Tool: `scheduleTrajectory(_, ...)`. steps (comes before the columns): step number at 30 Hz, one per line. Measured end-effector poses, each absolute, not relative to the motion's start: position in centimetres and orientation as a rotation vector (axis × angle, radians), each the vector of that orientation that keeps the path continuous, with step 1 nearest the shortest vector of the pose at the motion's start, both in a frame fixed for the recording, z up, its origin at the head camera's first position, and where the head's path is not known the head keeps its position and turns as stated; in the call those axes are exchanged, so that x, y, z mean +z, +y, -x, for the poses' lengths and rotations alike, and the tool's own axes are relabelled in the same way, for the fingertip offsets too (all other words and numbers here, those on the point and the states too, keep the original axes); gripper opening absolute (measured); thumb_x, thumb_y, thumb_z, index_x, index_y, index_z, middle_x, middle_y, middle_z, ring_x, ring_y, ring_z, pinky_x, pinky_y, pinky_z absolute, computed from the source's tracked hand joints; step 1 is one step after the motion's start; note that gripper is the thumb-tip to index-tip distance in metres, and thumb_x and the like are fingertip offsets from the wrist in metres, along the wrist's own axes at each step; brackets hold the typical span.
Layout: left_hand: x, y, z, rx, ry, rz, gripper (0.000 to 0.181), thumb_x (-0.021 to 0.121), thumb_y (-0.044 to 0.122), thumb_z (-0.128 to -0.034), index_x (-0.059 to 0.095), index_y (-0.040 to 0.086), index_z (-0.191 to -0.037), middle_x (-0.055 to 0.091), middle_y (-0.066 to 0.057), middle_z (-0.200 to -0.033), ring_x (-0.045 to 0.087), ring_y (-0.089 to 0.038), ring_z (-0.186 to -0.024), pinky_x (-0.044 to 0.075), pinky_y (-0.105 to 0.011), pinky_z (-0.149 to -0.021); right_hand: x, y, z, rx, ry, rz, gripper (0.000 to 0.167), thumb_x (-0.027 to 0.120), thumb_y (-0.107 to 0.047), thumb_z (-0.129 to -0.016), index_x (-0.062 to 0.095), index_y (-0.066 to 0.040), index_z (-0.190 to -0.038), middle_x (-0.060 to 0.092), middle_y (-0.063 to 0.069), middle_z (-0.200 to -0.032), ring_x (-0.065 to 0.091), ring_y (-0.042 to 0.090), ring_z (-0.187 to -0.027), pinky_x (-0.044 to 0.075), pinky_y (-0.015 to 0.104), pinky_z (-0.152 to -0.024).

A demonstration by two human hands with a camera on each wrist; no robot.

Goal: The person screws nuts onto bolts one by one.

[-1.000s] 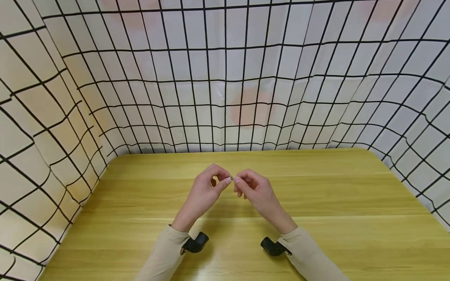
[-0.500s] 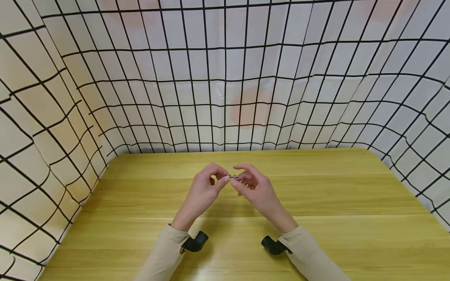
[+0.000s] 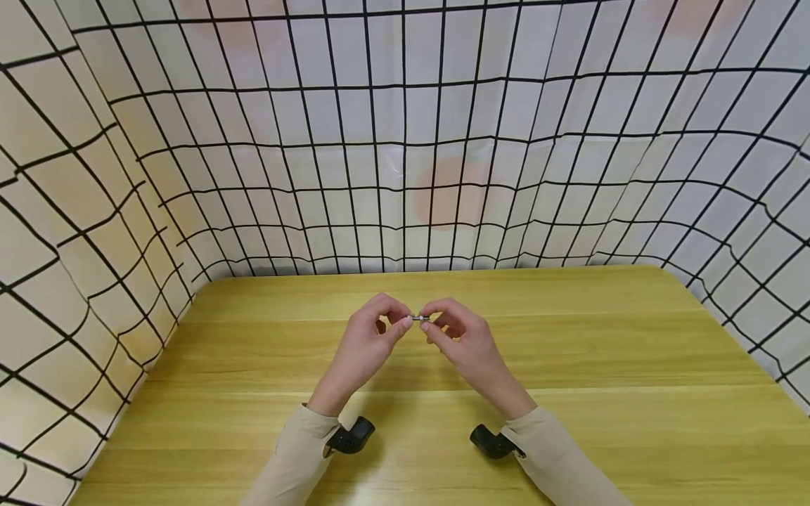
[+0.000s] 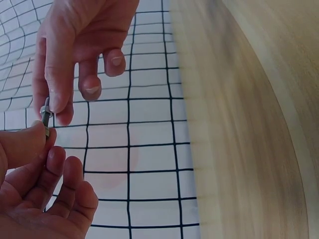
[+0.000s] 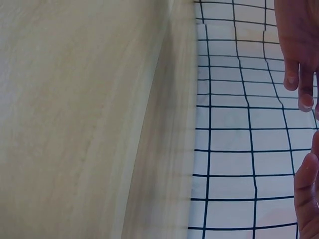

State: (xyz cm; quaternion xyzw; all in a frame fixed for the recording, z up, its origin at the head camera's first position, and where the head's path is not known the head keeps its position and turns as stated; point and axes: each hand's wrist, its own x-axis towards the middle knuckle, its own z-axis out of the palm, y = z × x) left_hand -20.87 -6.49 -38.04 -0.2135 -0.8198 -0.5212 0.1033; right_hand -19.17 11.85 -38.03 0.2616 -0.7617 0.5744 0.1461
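In the head view, my left hand [image 3: 369,344] pinches one end of a small silvery metal rod [image 3: 419,318] between thumb and index finger above the table. From the other side, my right hand [image 3: 467,346] pinches the rod's right end. The left wrist view gives a closer look: a shiny ring-like piece [image 4: 45,111] sits around the rod, by the fingertips of my right hand [image 4: 75,55]. A brassy bit [image 4: 47,132] shows at the fingertips of my left hand [image 4: 42,184]. Only parts of both hands appear in the right wrist view; the rod is not visible there.
The wooden table [image 3: 405,436] spreads below both hands. White cloth with a black grid [image 3: 342,161] rises behind it and at both sides. Black wrist devices [image 3: 354,436] sit at both sleeve cuffs.
My right fingers spread apart from the rod half a second ago, showing more of it, and now close on its right end. My left hand holds nearly the same place.
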Motion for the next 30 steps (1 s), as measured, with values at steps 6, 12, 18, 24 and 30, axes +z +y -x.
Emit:
scheduleTrajectory(6, -37.98, -6.49, 20.86, -1.553, -2.423, 0.624, 0.004, 0.067, 0.015, -0.095, 0.068, 0.012, -0.097, 0.056, 0.005, -0.088, 0.051, -0.014, -0.084, 0.04, -0.034, -0.071, -38.16, 11.8, 19.15, 1.677, -2.207, -0.722, 0.016, 0.065, 0.003, -0.093, 0.063, -0.002, -0.108, 0.063, 0.01, -0.094, 0.06, 0.025, -0.07, 0.05, 0.029, -0.058)
scheduleTrajectory(12, -38.03, -6.54, 20.89, -1.563, -2.425, 0.627, 0.004, 0.068, 0.015, -0.0946, 0.068, 0.012, -0.097, 0.056, 0.005, -0.087, 0.051, -0.013, -0.083, 0.04, -0.034, -0.071, -38.4, 11.75, 19.24, 1.727, -2.23, -0.7, 0.011, 0.063, -0.001, -0.095, 0.063, -0.004, -0.106, 0.063, 0.006, -0.091, 0.06, 0.028, -0.071, 0.049, 0.029, -0.058)
scheduleTrajectory(18, -37.99, -6.52, 20.82, -1.584, -2.416, 0.646, 0.005, 0.067, 0.017, -0.0951, 0.067, 0.012, -0.096, 0.056, 0.005, -0.087, 0.051, -0.013, -0.083, 0.04, -0.034, -0.071, -38.41, 11.65, 19.27, 1.759, -2.252, -0.679, 0.005, 0.059, -0.006, -0.099, 0.063, -0.003, -0.099, 0.06, 0.005, -0.082, 0.057, 0.021, -0.069, 0.046, 0.029, -0.056)
scheduleTrajectory(24, -37.88, -6.47, 20.79, -1.575, -2.42, 0.644, 0.005, 0.067, 0.017, -0.0952, 0.067, 0.012, -0.096, 0.056, 0.005, -0.087, 0.051, -0.012, -0.083, 0.04, -0.033, -0.07, -38.19, 11.72, 19.19, 1.763, -2.303, -0.634, 0.014, 0.059, -0.01, -0.1, 0.064, -0.002, -0.109, 0.065, 0.013, -0.091, 0.059, 0.028, -0.073, 0.045, 0.028, -0.057)
scheduleTrajectory(30, -37.89, -6.5, 20.81, -1.564, -2.421, 0.632, 0.004, 0.068, 0.014, -0.0943, 0.067, 0.012, -0.097, 0.056, 0.005, -0.087, 0.051, -0.013, -0.084, 0.04, -0.033, -0.071, -37.86, 11.85, 19.07, 1.723, -2.309, -0.647, 0.029, 0.064, -0.008, -0.096, 0.06, -0.007, -0.125, 0.065, 0.01, -0.105, 0.062, 0.029, -0.078, 0.048, 0.028, -0.062)
